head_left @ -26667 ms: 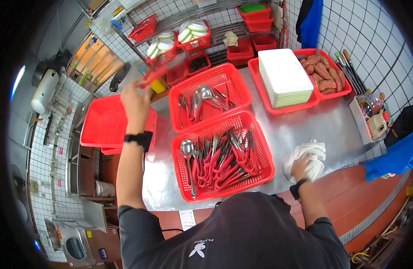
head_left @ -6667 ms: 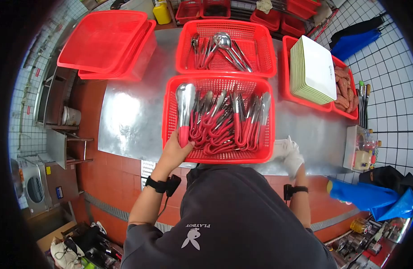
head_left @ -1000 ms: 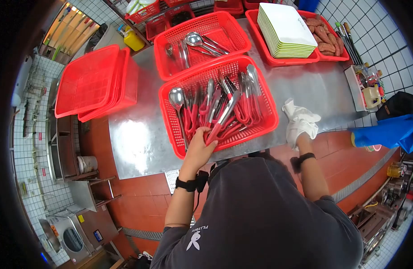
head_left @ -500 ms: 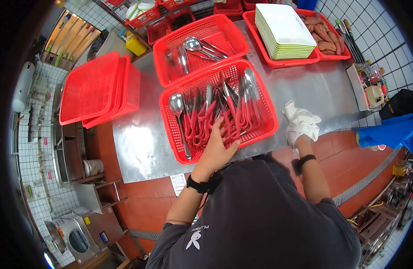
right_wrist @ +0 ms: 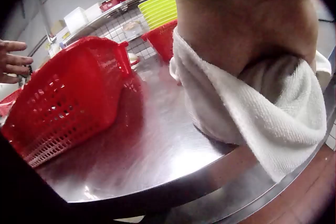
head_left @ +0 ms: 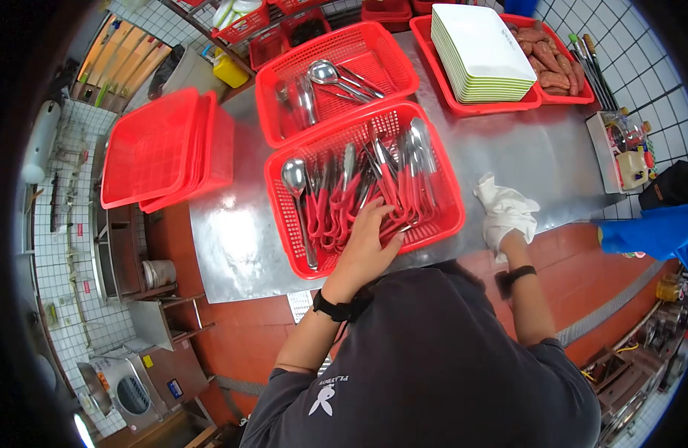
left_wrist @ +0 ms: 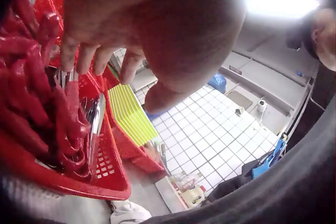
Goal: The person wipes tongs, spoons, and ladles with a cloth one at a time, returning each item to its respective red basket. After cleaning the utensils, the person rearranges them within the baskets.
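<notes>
Red-handled metal tongs (head_left: 325,216) fill the front red basket (head_left: 445,224), their looped handles toward the person. A large metal spoon (head_left: 293,176) lies along its left side. My left hand (head_left: 363,243) is over the handles near the basket's front edge, with its fingers extended and slightly bent; the left wrist view shows these fingers (left_wrist: 84,58) apart, just at the tongs. At the table's right front edge, my right hand (head_left: 514,243) holds a bunched white cloth (head_left: 506,209). The cloth (right_wrist: 252,108) wraps the hand and hides the fingers.
Behind stands another red basket (head_left: 392,60) with serving spoons (head_left: 324,72). Nested red baskets (head_left: 153,149) sit at the table's left corner. White plates (head_left: 482,45) are stacked at back right, beside brown sausage-like pieces (head_left: 549,63). A bottle caddy (head_left: 605,153) stands at right.
One second ago my left hand gripped tongs slanting over the basket. It has let them go among the others and moved right, its fingers spreading over the handles. The right hand barely moved.
</notes>
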`<action>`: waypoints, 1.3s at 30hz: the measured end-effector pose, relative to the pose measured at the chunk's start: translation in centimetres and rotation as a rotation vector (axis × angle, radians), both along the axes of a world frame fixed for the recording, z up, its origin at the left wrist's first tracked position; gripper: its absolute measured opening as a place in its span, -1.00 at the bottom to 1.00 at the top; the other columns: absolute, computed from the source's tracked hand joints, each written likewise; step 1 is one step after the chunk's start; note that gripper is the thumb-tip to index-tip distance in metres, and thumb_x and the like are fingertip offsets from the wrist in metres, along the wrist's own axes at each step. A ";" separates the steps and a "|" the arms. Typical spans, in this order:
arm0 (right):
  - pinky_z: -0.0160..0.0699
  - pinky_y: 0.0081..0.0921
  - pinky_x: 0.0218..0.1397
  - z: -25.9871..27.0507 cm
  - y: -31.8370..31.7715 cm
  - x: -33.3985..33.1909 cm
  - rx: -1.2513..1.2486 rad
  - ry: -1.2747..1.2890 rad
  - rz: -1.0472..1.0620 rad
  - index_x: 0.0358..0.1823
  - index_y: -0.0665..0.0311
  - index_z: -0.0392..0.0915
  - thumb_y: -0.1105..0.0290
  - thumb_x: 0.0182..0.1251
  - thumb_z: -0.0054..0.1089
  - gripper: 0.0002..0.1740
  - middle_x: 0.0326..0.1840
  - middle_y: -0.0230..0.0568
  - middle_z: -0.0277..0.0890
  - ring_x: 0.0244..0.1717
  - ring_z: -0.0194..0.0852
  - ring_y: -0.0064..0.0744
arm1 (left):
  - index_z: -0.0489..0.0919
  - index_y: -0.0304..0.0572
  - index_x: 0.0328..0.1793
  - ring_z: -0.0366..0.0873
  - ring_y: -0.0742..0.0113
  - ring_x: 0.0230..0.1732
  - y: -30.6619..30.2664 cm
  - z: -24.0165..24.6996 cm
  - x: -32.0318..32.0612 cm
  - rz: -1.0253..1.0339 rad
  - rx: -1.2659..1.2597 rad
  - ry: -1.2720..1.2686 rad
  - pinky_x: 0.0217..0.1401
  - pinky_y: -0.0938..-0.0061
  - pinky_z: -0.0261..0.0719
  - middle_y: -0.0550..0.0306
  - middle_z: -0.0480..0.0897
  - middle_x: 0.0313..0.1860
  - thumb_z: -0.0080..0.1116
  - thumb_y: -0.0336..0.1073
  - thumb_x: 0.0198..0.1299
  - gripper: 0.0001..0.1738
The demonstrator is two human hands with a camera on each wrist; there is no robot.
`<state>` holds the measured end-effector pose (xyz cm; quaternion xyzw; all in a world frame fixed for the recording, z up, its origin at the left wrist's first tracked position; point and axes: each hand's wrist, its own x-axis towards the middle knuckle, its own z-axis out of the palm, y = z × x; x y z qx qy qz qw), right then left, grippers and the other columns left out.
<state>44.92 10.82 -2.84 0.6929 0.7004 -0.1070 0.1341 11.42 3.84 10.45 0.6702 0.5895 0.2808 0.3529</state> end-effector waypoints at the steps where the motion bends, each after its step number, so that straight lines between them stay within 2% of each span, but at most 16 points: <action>1: 0.34 -0.18 0.30 -0.1 0.4 0.6 -0.002 0.013 0.001 0.17 0.23 0.50 0.20 0.35 -0.11 -0.55 0.17 0.02 0.54 0.19 0.49 -0.04 | 0.35 -0.27 0.32 0.22 -0.11 0.47 0.3 0.1 -0.1 -0.007 0.015 0.000 0.51 0.19 0.18 -0.22 0.27 0.43 0.25 -0.35 0.20 -0.43; 8: 0.33 -0.19 0.31 -1.9 2.5 3.4 -0.028 0.102 -0.009 0.18 0.22 0.49 0.18 0.36 -0.11 -0.54 0.19 0.00 0.52 0.22 0.47 -0.05 | 0.44 -0.27 0.21 0.35 -0.11 0.37 5.7 2.0 -2.8 0.061 0.133 0.122 0.46 0.19 0.24 -0.19 0.44 0.29 0.25 -0.38 0.16 -0.52; 11: 0.32 -0.20 0.32 -3.0 3.2 3.9 -0.046 0.145 -0.011 0.19 0.22 0.49 0.18 0.36 -0.11 -0.54 0.20 -0.01 0.51 0.23 0.46 -0.06 | 0.46 -0.28 0.19 0.43 -0.05 0.30 10.0 3.3 -5.1 0.090 0.207 0.226 0.39 0.24 0.32 -0.16 0.51 0.22 0.26 -0.40 0.13 -0.53; 13: 0.31 -0.20 0.32 -3.9 3.6 4.2 -0.058 0.173 -0.014 0.19 0.22 0.48 0.17 0.37 -0.11 -0.54 0.21 -0.02 0.51 0.23 0.45 -0.07 | 0.49 -0.30 0.14 0.45 -0.15 0.24 13.5 3.8 -6.9 0.106 0.220 0.311 0.35 0.19 0.37 -0.21 0.53 0.15 0.25 -0.35 0.15 -0.58; 15: 0.31 -0.20 0.33 -5.0 4.0 4.6 -0.069 0.201 -0.019 0.20 0.21 0.48 0.17 0.37 -0.11 -0.53 0.21 -0.02 0.51 0.24 0.45 -0.07 | 0.51 -0.31 0.13 0.49 -0.13 0.22 17.4 3.1 -9.0 0.133 0.223 0.340 0.32 0.19 0.40 -0.21 0.58 0.10 0.23 -0.33 0.16 -0.59; 18: 0.30 -0.21 0.33 -6.4 4.4 5.0 -0.085 0.247 -0.035 0.20 0.21 0.48 0.16 0.37 -0.11 -0.53 0.22 -0.03 0.50 0.25 0.44 -0.08 | 0.53 -0.32 0.16 0.52 -0.13 0.18 22.5 -1.9 -14.3 0.193 0.094 0.460 0.29 0.21 0.43 -0.24 0.60 0.08 0.21 -0.22 0.20 -0.55; 19: 0.30 -0.21 0.34 -6.9 4.6 5.2 -0.087 0.264 -0.039 0.21 0.21 0.48 0.16 0.38 -0.11 -0.53 0.23 -0.04 0.50 0.25 0.44 -0.08 | 0.54 -0.31 0.18 0.54 -0.13 0.17 23.9 -3.6 -15.9 0.136 -0.081 0.505 0.26 0.20 0.45 -0.25 0.60 0.08 0.19 -0.16 0.22 -0.52; 20: 0.30 -0.21 0.34 -7.2 4.7 5.3 -0.090 0.282 -0.046 0.21 0.21 0.47 0.15 0.38 -0.11 -0.53 0.23 -0.04 0.50 0.25 0.43 -0.08 | 0.55 -0.31 0.19 0.55 -0.14 0.16 25.4 -4.4 -16.7 0.079 -0.255 0.546 0.23 0.19 0.47 -0.26 0.61 0.08 0.17 -0.09 0.23 -0.49; 23: 0.29 -0.22 0.35 -8.6 4.6 6.1 -0.109 0.336 -0.064 0.21 0.20 0.47 0.15 0.38 -0.11 -0.52 0.24 -0.05 0.49 0.26 0.43 -0.09 | 0.58 -0.35 0.12 0.59 -0.08 0.11 28.7 -5.1 -16.1 0.058 -0.442 0.662 0.21 0.24 0.50 -0.23 0.65 0.01 0.15 -0.06 0.26 -0.50; 25: 0.29 -0.22 0.35 -9.6 4.7 6.5 -0.120 0.366 -0.071 0.22 0.20 0.47 0.14 0.38 -0.12 -0.52 0.25 -0.06 0.48 0.27 0.42 -0.10 | 0.59 -0.36 0.12 0.60 -0.10 0.11 30.7 -7.2 -17.2 0.011 -0.488 0.779 0.18 0.22 0.52 -0.24 0.65 0.01 0.12 0.01 0.26 -0.46; 27: 0.29 -0.23 0.35 -10.5 4.8 6.9 -0.125 0.403 -0.079 0.22 0.20 0.46 0.14 0.39 -0.12 -0.52 0.25 -0.06 0.48 0.27 0.42 -0.10 | 0.64 -0.19 0.10 0.57 -0.18 0.14 31.9 -9.7 -18.5 -0.066 -0.654 0.744 0.19 0.11 0.52 -0.25 0.65 0.05 0.08 0.06 0.20 -0.46; 28: 0.28 -0.23 0.36 -10.9 4.9 7.1 -0.130 0.418 -0.085 0.23 0.20 0.46 0.14 0.39 -0.12 -0.52 0.26 -0.07 0.48 0.28 0.41 -0.11 | 0.67 -0.08 0.09 0.58 -0.13 0.13 32.1 -11.1 -19.2 -0.141 -0.615 0.832 0.18 0.13 0.53 -0.17 0.66 0.06 0.07 0.05 0.16 -0.49; 31: 0.28 -0.24 0.36 -12.1 4.6 7.7 -0.141 0.467 -0.106 0.23 0.19 0.46 0.13 0.39 -0.12 -0.52 0.27 -0.08 0.47 0.29 0.40 -0.11 | 0.67 -0.03 0.08 0.59 -0.11 0.12 32.1 -12.7 -19.3 -0.070 -0.640 0.861 0.19 0.15 0.53 -0.11 0.68 0.04 0.13 0.05 0.11 -0.51; 35: 0.27 -0.24 0.37 -13.4 3.9 8.2 -0.148 0.532 -0.141 0.24 0.19 0.45 0.12 0.40 -0.12 -0.51 0.28 -0.09 0.46 0.30 0.39 -0.12 | 0.68 0.03 0.05 0.61 -0.08 0.12 32.3 -11.0 -17.8 -0.008 -0.666 0.858 0.20 0.17 0.52 -0.04 0.69 0.03 0.19 0.03 0.07 -0.54; 37: 0.26 -0.25 0.38 -14.3 3.4 8.5 -0.142 0.561 -0.154 0.25 0.18 0.45 0.11 0.40 -0.12 -0.51 0.29 -0.10 0.46 0.30 0.39 -0.13 | 0.67 0.07 0.03 0.60 -0.08 0.13 31.8 -9.8 -15.9 0.189 -0.671 0.922 0.23 0.08 0.49 0.02 0.70 0.03 0.22 -0.01 0.04 -0.57; 39: 0.26 -0.25 0.38 -15.3 3.0 8.8 -0.136 0.588 -0.158 0.25 0.18 0.45 0.11 0.41 -0.12 -0.51 0.30 -0.10 0.46 0.31 0.38 -0.13 | 0.66 0.08 0.02 0.60 -0.08 0.14 31.8 -9.5 -15.0 0.205 -0.644 0.958 0.23 0.03 0.47 0.03 0.70 0.03 0.21 -0.03 0.06 -0.60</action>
